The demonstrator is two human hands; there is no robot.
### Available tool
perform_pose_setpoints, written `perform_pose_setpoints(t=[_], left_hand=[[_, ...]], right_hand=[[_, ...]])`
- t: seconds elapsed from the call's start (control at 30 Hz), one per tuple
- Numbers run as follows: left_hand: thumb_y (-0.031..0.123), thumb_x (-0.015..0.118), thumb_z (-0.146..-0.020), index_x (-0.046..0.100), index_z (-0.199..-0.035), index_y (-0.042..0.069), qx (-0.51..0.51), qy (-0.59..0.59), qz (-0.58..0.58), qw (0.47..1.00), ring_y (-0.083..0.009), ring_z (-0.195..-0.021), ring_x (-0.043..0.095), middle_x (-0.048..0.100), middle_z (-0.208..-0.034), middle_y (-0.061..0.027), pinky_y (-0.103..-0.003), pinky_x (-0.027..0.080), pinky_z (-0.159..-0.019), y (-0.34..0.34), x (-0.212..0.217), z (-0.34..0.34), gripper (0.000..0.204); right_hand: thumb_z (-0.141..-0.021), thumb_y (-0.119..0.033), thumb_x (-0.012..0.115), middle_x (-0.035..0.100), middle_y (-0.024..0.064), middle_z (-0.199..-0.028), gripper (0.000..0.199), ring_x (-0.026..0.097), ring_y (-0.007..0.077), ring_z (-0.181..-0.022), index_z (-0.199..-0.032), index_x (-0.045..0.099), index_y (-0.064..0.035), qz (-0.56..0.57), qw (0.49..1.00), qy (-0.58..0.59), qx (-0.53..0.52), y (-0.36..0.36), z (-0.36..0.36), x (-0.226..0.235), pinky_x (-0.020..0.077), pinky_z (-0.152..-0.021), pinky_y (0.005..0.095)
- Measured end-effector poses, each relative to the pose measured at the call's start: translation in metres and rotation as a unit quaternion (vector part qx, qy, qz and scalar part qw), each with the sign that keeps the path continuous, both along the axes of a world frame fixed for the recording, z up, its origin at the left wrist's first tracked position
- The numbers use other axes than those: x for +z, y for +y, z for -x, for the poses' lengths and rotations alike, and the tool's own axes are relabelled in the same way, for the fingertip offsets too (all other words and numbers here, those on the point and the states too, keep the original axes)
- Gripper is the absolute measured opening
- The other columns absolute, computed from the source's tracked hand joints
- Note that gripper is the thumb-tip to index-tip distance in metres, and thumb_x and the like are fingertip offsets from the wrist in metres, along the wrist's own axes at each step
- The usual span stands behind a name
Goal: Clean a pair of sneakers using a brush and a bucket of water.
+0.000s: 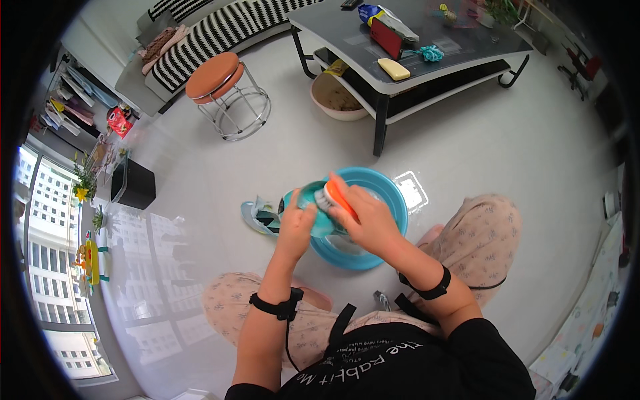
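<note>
My left hand [298,223] grips a teal shoe [321,225], tilted over the left side of a round blue basin [398,207]. My right hand [368,220] is wrapped round an orange scrub brush [341,199]. The brush's pale bristles face the shoe and appear to touch it. Whitish water shows inside the basin, below my hands. On the floor just left of the basin lies a pale blue-and-dark shoe [255,217], partly hidden by the held one.
An orange-topped stool [213,83] stands ahead to the left. A dark low table [333,30] is at the far side, with a phone [387,38] and yellow sponge [394,69] on it. Beneath it sits a pale tub [333,100]. A black bin [134,183] stands left.
</note>
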State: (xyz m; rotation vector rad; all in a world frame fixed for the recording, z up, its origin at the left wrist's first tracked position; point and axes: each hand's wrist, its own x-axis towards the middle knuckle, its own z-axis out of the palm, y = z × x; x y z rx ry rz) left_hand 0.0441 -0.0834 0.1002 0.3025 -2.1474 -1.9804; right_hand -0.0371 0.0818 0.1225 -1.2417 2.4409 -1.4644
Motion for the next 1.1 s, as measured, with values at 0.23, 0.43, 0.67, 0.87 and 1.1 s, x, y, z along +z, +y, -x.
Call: perform_pose_setpoints(t=[0.23,0.43,0.67,0.87,1.1], left_hand=[[0.018,0.052,-0.093,0.050,-0.126,-0.003,-0.030,-0.030,0.046,0.998,-0.0149,-0.099,0.056,0.060,-0.114,-0.0090,-0.029,0.046,-0.087,-0.004,-0.010,0.000,0.039],[0.021,0.051,-0.089,0.055,-0.117,-0.007,-0.023,-0.029,-0.163,0.986,-0.0177,-0.091,0.063,0.064,-0.107,-0.0113,-0.030,0.052,-0.080,-0.002,-0.007,0.000,0.040],[0.018,0.053,-0.087,0.057,-0.105,-0.005,0.025,-0.045,-0.305,0.951,-0.0163,-0.089,0.062,0.063,-0.100,-0.0100,-0.027,0.050,-0.078,0.011,0.009,0.012,0.030],[0.013,0.055,-0.091,0.054,-0.097,0.002,0.010,0.024,-0.333,0.943,-0.0157,-0.094,0.060,0.061,-0.100,-0.0081,-0.028,0.049,-0.085,-0.006,-0.018,0.013,0.013],[0.018,0.064,-0.092,0.057,-0.119,0.004,-0.056,0.039,-0.159,0.985,-0.0153,-0.104,0.055,0.060,-0.114,-0.0053,-0.030,0.045,-0.090,0.021,-0.016,0.010,0.031]], right_hand=[[-0.091,-0.025,0.060,0.059,0.0102,-0.096,0.055,0.057,0.0308,-0.079,-0.142,0.042,-0.0137,-0.116,0.991,-0.051,-0.045,0.000,0.017,-0.009,0.0474,-0.072,0.0360],[-0.090,-0.022,0.064,0.058,0.0029,-0.085,0.059,0.053,0.0110,-0.061,-0.143,0.040,-0.0112,0.108,0.871,-0.474,0.069,0.000,0.020,0.001,0.0418,-0.051,0.0252],[-0.083,-0.014,0.070,0.047,-0.0022,-0.070,0.024,0.042,0.0053,-0.053,-0.096,0.052,-0.0060,0.170,0.819,-0.548,0.013,0.000,0.022,0.004,0.0328,-0.045,0.0205],[-0.082,-0.008,0.069,0.047,-0.0021,-0.068,0.018,0.040,0.0056,-0.052,-0.085,0.051,-0.0085,0.218,0.762,-0.608,-0.040,-0.003,0.015,0.002,0.0309,-0.045,0.0207],[-0.082,-0.007,0.068,0.047,-0.0021,-0.067,0.015,0.041,0.0056,-0.052,-0.082,0.053,-0.0062,0.299,0.695,-0.650,-0.071,0.004,0.016,0.005,0.0337,-0.045,0.0205]])
